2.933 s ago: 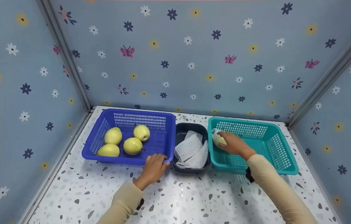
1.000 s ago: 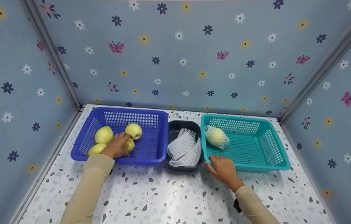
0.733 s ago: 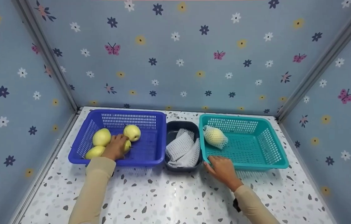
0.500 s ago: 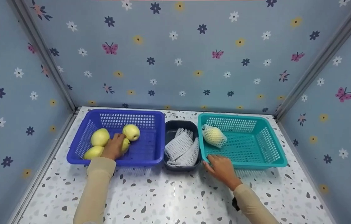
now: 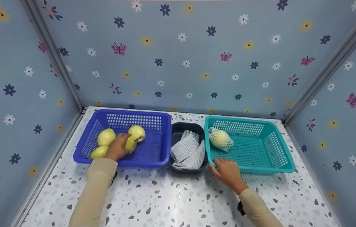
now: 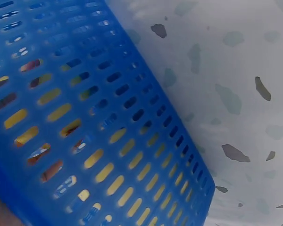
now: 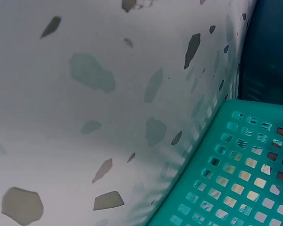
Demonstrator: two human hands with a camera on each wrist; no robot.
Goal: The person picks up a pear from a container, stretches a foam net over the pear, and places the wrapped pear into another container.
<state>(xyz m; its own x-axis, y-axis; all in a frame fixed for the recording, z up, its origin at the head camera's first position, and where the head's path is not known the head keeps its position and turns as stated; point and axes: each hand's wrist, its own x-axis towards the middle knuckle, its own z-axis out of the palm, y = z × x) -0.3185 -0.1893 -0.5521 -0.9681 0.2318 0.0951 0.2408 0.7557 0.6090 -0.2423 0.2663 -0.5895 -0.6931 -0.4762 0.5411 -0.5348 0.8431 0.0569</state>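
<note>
In the head view my left hand [image 5: 118, 148] reaches into the blue basket [image 5: 152, 164] and grips a yellow-green pear [image 5: 130, 145], partly hidden by the fingers. The pear is tilted, its stem toward the pear [image 5: 137, 133] behind it. Two more pears lie to the left, one at the back [image 5: 106, 137] and one in front [image 5: 99, 152]. My right hand [image 5: 228, 171] holds the front left corner of the teal basket [image 5: 259, 170], fingers over the rim. Inside that basket a pear in white foam netting [image 5: 220, 139] lies by the left wall.
Between the baskets stands a dark grey tub [image 5: 185, 171] with several white foam net sleeves [image 5: 186, 149]. All stand on a speckled white table [image 5: 165, 201] against a flowered blue wall [image 5: 178, 63]. Side panels close in left and right.
My right hand has let go of the netted pear and moved to the teal basket's front rim. My left hand went from the blue basket's rim to a pear, now tilted in its grip.
</note>
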